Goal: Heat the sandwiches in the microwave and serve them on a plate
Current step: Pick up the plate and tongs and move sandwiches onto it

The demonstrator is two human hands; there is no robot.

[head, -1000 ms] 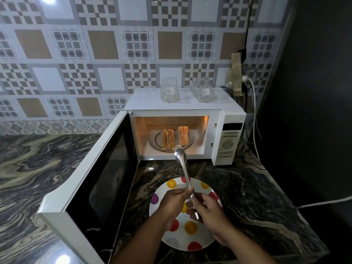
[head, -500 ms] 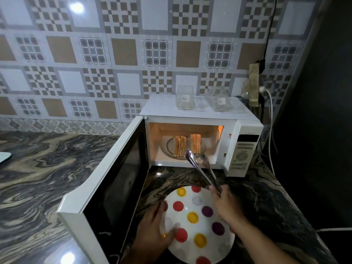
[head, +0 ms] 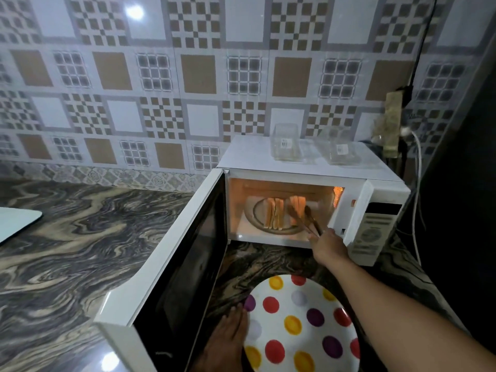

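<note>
The white microwave (head: pixel 375 224) stands open and lit, its door (head: pixel 171 277) swung out to the left. Inside, sandwiches (head: pixel 273 216) stand on edge on the turntable, a second group (head: pixel 298 204) to their right. My right hand (head: pixel 328 245) grips metal tongs (head: pixel 306 218) whose tips reach into the cavity at the right-hand sandwiches. A white plate with coloured dots (head: pixel 300 326) lies on the counter in front. My left hand (head: pixel 228 339) rests flat at the plate's left rim.
Two clear plastic containers (head: pixel 287 142) sit on top of the microwave. A socket and white cable (head: pixel 416 162) hang at the right by a dark wall. The marbled counter (head: pixel 80 237) stretches left, with a pale board (head: pixel 16 224) at its edge.
My right hand has pushed the tongs forward from above the plate into the microwave. My left hand let go of the tongs and settled beside the plate.
</note>
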